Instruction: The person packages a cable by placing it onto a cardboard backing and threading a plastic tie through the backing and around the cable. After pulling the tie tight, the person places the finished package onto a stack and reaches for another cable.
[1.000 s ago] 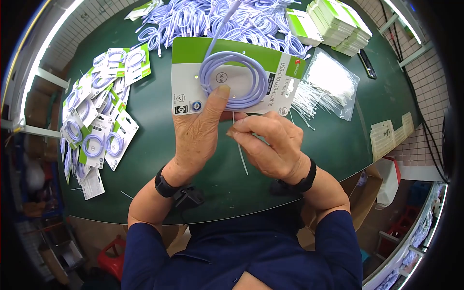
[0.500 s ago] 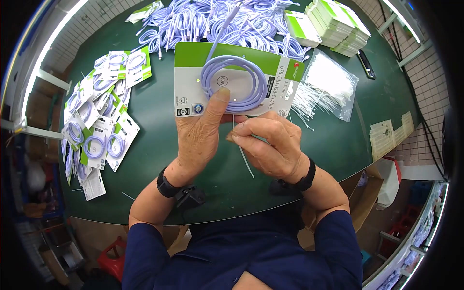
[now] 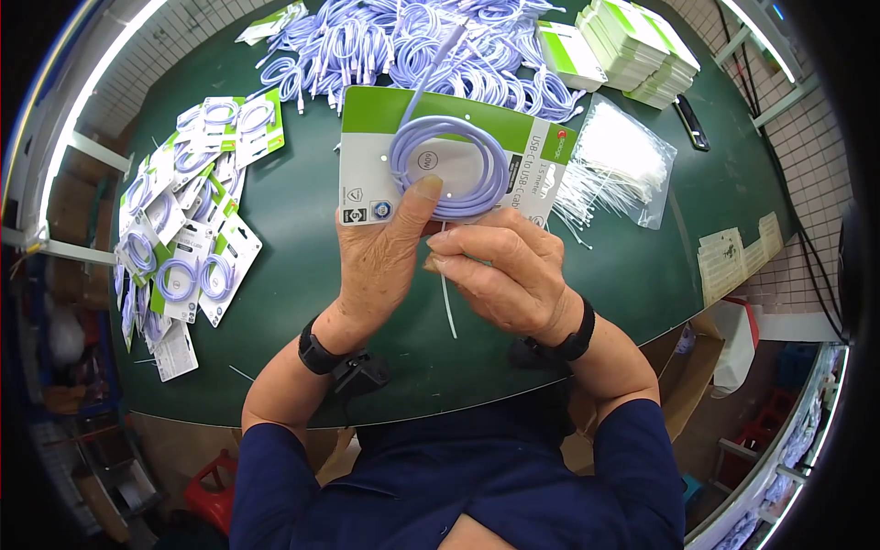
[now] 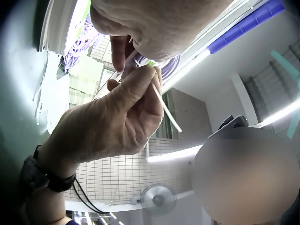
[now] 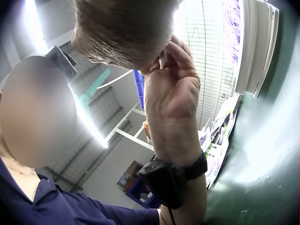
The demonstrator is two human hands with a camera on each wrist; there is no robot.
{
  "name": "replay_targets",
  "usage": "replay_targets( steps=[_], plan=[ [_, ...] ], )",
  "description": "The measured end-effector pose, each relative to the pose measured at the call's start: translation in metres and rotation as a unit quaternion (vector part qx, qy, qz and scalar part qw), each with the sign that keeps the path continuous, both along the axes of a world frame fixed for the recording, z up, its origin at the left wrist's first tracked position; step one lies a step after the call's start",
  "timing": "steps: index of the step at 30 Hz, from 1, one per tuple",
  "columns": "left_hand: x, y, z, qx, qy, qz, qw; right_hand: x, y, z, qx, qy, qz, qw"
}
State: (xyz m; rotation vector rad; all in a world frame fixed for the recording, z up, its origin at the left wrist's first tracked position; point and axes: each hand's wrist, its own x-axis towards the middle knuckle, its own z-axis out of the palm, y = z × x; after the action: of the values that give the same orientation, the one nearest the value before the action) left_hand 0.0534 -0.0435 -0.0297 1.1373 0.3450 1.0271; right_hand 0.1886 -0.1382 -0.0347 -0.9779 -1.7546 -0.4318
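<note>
The left hand (image 3: 380,261) grips a green and white card (image 3: 367,151) from below, its thumb pressed on a coiled lilac cable (image 3: 500,174) lying on the card's front. One cable end sticks up past the card's top edge. Just under the card, the right hand (image 3: 513,275) pinches a thin white tie (image 3: 449,307) between thumb and fingers; the tie's tail hangs down. In the left wrist view the right hand (image 4: 112,110) holds the white tie (image 4: 168,110) close beside the left hand (image 4: 154,23). The left hand's other fingers are mostly hidden behind the card.
Carded cables (image 3: 179,247) lie heaped at the left. A large pile of loose lilac cables (image 3: 412,46) covers the back, with stacked cards (image 3: 632,46) to its right. A bag of white ties (image 3: 623,151) and a black tool (image 3: 692,122) lie at the right.
Card and cable have moved slightly down and to the right with the left hand. The right hand has shifted slightly left, and the tie's tail has swung.
</note>
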Motion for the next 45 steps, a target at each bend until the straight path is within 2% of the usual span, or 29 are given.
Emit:
replay_targets(
  steps=[4,7,10,15,18,22,27,31,35,38,45],
  plan=[
    [0.001,0.002,-0.008,0.067,0.002,0.027,0.997,0.003,0.0,0.003,-0.003,0.005,0.014,1.0],
    [-0.001,-0.004,-0.001,0.032,0.006,0.017,0.999,0.005,0.0,0.003,0.0,0.013,0.022,1.0],
    [0.0,-0.009,0.005,0.0,0.005,0.002,1.0,0.001,0.001,0.0,0.008,0.203,0.035,0.979],
    [0.001,-0.01,-0.001,-0.019,0.019,-0.021,0.999,0.013,0.001,0.005,-0.008,0.155,-0.041,0.987],
    [0.001,-0.009,-0.002,-0.02,0.021,-0.017,0.999,0.016,0.002,0.015,0.009,0.031,-0.097,0.995],
    [0.002,-0.007,0.0,-0.029,0.005,-0.012,0.999,0.01,0.001,0.031,0.022,-0.051,-0.139,0.989],
    [0.002,-0.01,-0.002,-0.047,-0.006,-0.023,0.999,0.015,0.002,0.02,0.021,-0.048,-0.131,0.99],
    [-0.001,-0.011,0.0,-0.033,0.005,-0.01,0.999,0.012,-0.01,0.03,-0.045,-0.063,-0.131,0.988],
    [-0.002,-0.014,0.006,-0.023,-0.014,0.007,1.0,0.005,-0.016,0.033,-0.039,-0.059,-0.088,0.994],
    [-0.001,-0.016,0.011,-0.029,-0.03,0.014,0.999,0.004,-0.018,0.026,-0.013,-0.01,-0.058,0.998],
    [-0.002,-0.016,0.018,-0.049,-0.037,0.0,0.998,0.009,-0.024,0.029,-0.034,-0.021,-0.069,0.997]
  ],
)
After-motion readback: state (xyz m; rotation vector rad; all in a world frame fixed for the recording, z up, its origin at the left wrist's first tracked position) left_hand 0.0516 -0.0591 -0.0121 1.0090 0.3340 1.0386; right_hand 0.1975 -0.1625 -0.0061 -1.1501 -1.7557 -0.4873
